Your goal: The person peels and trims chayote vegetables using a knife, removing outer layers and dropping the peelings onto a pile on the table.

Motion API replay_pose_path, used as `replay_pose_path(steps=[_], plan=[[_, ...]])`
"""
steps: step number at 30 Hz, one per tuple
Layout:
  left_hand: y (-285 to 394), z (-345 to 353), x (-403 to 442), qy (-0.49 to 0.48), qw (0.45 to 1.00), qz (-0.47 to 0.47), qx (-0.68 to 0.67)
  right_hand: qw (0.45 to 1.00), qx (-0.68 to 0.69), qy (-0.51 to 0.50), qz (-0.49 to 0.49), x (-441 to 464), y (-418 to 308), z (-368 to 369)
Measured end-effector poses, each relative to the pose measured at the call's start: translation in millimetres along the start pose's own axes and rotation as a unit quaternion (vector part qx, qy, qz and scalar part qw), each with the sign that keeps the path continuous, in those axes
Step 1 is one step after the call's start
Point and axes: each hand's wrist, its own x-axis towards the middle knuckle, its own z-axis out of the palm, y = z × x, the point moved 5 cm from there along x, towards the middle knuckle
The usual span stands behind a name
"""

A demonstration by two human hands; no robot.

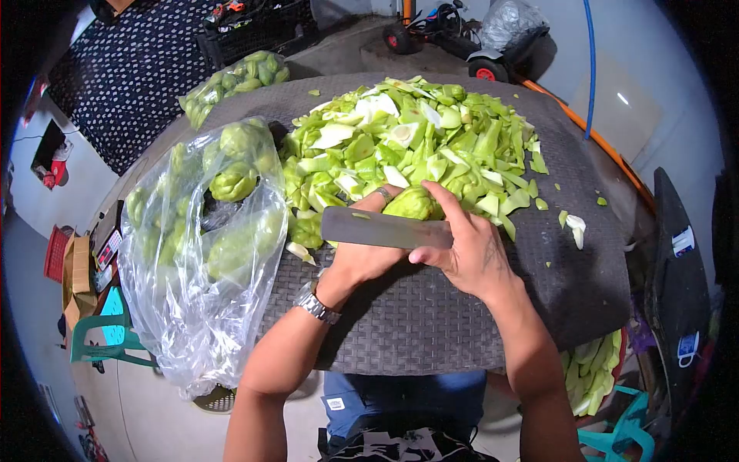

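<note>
My right hand (476, 258) grips a knife (369, 228) with a broad, blunt-ended blade lying sideways in front of me; its handle is hidden in the palm. Just beyond the blade is a green chayote (412, 203), and my right index finger reaches to its side. Partly behind the blade, my left hand (366, 260) is closed around the chayote's near left side, a ring and a watch showing. A large heap of cut chayote pieces (462, 146) spreads right behind both hands. Another whole chayote (306, 229) lies left of the blade tip.
A clear plastic bag of whole chayotes (223, 246) hangs over the left edge of the dark woven table (431, 339). A second bag (245, 75) lies at the back left. Cut pieces (591, 369) fill a container below right. Green plastic chairs (115, 323) stand around.
</note>
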Motion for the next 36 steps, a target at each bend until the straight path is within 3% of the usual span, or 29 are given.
replay_pose_path(steps=[2, 3, 5, 9, 13, 16, 17, 19, 20, 23, 27, 28, 29, 31, 34, 36], plan=[[0, 4, -2, 0.021, 0.997, 0.062, 0.041, 0.996, -0.064, 0.05, -0.034, -1, -2, 0], [3, 5, -3, 0.022, 0.998, 0.039, 0.037, 0.991, -0.097, 0.074, -0.051, -1, -3, -1], [13, 7, -5, 0.022, 0.999, -0.006, 0.028, 0.996, -0.062, 0.066, -0.017, -2, 2, -1], [23, 13, -10, 0.058, 0.995, 0.035, 0.072, 0.998, 0.016, 0.045, 0.039, 2, 10, -2], [42, 2, -10, 0.087, 0.965, 0.175, 0.175, 0.958, 0.16, 0.025, 0.236, 3, 28, -12], [31, -5, -9, 0.116, 0.993, 0.028, 0.0, 0.889, 0.239, -0.012, 0.389, -5, 54, -14], [28, -11, -9, 0.098, 0.994, -0.03, -0.033, 0.884, 0.231, -0.009, 0.406, -7, 55, -16], [-5, -4, -9, 0.08, 0.948, -0.178, -0.251, 0.905, 0.189, 0.013, 0.382, -9, 69, -14], [-23, -1, -9, 0.054, 0.935, -0.206, -0.284, 0.913, 0.168, 0.026, 0.37, -9, 73, -13], [-37, 1, -6, 0.107, 0.88, -0.262, -0.382, 0.896, 0.204, -0.01, 0.395, -6, 51, -15], [-38, -1, 0, 0.106, 0.818, -0.306, -0.475, 0.934, 0.193, 0.006, 0.301, -6, 51, -9], [-37, -3, 0, 0.065, 0.806, -0.314, -0.497, 0.932, 0.205, 0.011, 0.3, -5, 50, -10], [-34, -6, -2, 0.063, 0.76, -0.341, -0.55, 0.929, 0.218, 0.015, 0.3, -5, 48, -11], [-40, -8, -2, 0.05, 0.699, -0.302, -0.647, 0.904, 0.272, 0.008, 0.33, -5, 42, -14], [-42, 3, -7, 0.067, 0.708, -0.321, -0.626, 0.883, 0.328, -0.036, 0.334, -4, 34, -11], [-33, 15, -12, -0.012, 0.726, -0.335, -0.601, 0.884, 0.358, -0.047, 0.298, -3, 24, -11]])
